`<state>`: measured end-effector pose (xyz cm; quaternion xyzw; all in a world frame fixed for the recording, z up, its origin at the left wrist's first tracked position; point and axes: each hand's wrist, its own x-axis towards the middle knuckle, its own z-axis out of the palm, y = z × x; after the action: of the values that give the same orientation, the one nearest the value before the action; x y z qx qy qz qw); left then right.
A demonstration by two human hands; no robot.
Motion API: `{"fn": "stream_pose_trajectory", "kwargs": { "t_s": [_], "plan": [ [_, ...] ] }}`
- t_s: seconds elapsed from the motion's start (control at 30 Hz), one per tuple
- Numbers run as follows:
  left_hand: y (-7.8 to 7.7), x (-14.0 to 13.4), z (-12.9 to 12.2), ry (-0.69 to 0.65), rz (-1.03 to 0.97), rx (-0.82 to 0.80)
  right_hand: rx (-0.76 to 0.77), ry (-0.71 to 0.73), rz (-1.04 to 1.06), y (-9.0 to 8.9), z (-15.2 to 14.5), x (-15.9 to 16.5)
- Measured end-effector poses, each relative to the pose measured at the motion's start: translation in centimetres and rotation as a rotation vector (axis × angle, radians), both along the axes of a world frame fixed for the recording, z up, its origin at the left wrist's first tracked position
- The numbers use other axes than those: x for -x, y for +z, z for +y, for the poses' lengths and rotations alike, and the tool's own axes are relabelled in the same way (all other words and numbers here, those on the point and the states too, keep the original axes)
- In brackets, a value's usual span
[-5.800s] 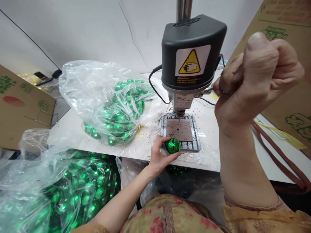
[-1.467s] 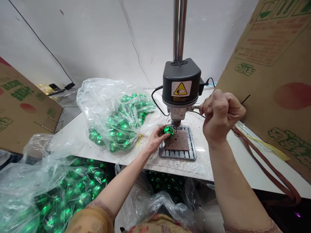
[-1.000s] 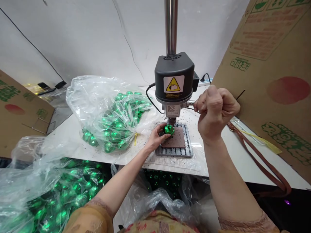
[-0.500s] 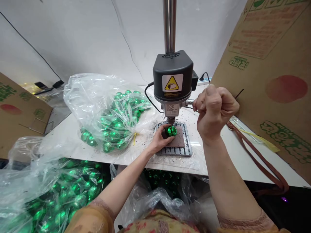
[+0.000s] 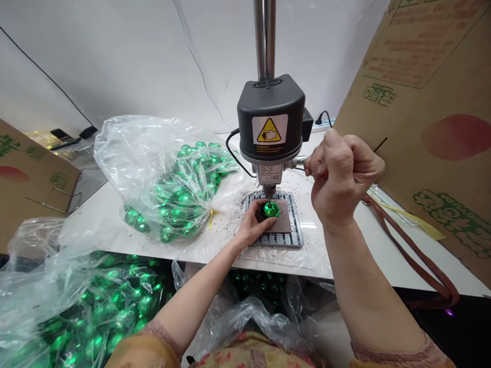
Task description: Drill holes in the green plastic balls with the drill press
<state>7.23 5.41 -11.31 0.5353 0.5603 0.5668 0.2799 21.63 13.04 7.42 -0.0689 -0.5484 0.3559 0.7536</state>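
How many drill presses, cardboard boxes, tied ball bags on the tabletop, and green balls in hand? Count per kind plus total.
Drill press: 1
Cardboard boxes: 2, one each side
Tied ball bag: 1
Green ball in the left hand: 1
Total: 5

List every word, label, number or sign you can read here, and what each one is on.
"Attention", on the sticker of the black drill head; the small lines under it are too small to read.
Yellow triangle sign showing a hand, same sticker.
White plate below: print too small to read.
Right-hand box: green lettering and blurred red print, neither readable.
Left-hand box: green lettering, not readable.
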Motion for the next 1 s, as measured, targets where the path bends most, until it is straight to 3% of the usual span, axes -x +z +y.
{"fn": "stream_pose_trajectory", "kwargs": {
  "t_s": [0.2,0.7,1.0],
  "plan": [
    [0.1,-0.2,-0.1,0.014,0.006,0.000,-0.043,0.012,0.004,-0.2,0.0,0.0],
    [0.7,-0.7,-0.4,0.014,0.000,0.000,-0.255,-0.118,0.111,-1.5,0.1,0.7],
    [0.6,-0.7,-0.4,0.001,-0.015,-0.008,-0.233,-0.144,0.143,-2.7,-0.1,0.9]
  ]
}}
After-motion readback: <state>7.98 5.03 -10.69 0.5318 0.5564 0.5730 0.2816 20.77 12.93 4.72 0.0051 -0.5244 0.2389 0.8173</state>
